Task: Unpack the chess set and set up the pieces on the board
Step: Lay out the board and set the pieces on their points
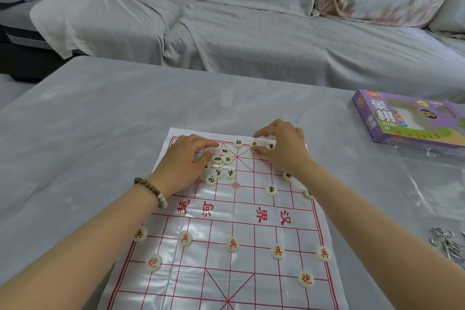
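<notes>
At lengthwise board's far end, right fingers pinching black piece, left fingers seemingly touching cluster

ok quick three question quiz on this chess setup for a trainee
1. True or false: the purple box lies on the board.
2. How many red soldiers stand in the near row?
3. The right hand pinches: A a red soldier, B a black piece on the far row, C the box.
Key: 1 false, it lies on the table, right of the board; 2 five; 3 B.
</notes>
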The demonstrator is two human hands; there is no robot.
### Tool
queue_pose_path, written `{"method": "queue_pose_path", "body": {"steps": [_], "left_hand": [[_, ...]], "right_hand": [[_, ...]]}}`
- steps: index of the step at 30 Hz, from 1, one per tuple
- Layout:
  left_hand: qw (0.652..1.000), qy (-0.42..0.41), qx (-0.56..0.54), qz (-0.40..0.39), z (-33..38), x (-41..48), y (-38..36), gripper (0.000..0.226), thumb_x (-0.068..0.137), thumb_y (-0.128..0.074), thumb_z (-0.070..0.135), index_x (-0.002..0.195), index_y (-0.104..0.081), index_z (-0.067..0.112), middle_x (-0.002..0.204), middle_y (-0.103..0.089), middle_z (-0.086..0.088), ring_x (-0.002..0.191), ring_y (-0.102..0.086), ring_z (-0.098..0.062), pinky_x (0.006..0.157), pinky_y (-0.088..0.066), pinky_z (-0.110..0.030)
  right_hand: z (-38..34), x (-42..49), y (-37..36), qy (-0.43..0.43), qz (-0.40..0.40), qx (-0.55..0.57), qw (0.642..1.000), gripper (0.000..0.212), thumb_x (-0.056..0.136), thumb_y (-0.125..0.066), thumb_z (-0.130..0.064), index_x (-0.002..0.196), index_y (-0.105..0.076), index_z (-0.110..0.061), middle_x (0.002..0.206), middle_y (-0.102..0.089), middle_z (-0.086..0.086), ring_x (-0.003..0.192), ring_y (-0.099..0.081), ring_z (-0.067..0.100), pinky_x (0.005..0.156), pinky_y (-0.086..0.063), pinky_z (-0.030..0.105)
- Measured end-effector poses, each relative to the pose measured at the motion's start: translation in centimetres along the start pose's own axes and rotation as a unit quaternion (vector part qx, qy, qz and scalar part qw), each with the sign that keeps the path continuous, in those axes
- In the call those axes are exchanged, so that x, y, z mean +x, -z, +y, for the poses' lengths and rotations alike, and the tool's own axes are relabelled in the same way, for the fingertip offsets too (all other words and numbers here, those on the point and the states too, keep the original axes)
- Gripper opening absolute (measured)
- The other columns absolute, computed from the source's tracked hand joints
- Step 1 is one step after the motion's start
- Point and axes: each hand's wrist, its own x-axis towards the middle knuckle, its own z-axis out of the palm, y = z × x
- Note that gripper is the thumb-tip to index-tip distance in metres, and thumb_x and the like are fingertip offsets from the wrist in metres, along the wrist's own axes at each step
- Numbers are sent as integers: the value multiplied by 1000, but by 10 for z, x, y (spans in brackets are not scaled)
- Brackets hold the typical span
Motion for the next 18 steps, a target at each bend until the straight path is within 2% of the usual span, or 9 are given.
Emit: {"method": "queue_pose_path", "body": {"steps": [4, 7, 12, 18], "left_hand": [[1000, 11, 0, 4, 0, -4, 0, 33, 97, -39, 35, 120, -59, 26, 122, -56, 9, 116, -40, -9, 100, -34, -30], [1000, -8, 19, -7, -6, -13, 5, 32, 96, -38, 35, 118, -60, 28, 123, -56, 9, 117, -42, -9, 102, -34, -34], [999, -5, 29, -35, -13, -17, 12, 33, 98, -36, 37, 121, -58, 29, 126, -55, 11, 120, -41, -9, 105, -34, -40], [1000, -4, -3, -14, -15, -17, 9, 31, 98, -36, 35, 117, -60, 28, 119, -57, 13, 116, -44, -9, 102, -37, -41]], "right_hand": [[-24, -5, -4, 60, -4, 68, 996, 22, 89, -57, -41, 104, -69, -31, 102, -56, -6, 100, -45, 10, 83, -21, 24], [-37, -1, -6, 85, -38, 52, 994, 23, 90, -56, -41, 107, -68, -33, 102, -53, -6, 100, -45, 11, 81, -20, 25], [-44, 7, -7, 48, -66, 21, 996, 27, 83, -62, -48, 105, -69, -35, 106, -52, -4, 103, -45, 13, 82, -22, 26], [-50, 8, -12, 38, -60, 19, 997, 25, 78, -69, -46, 98, -70, -31, 106, -54, -3, 105, -46, 14, 84, -23, 26]]}}
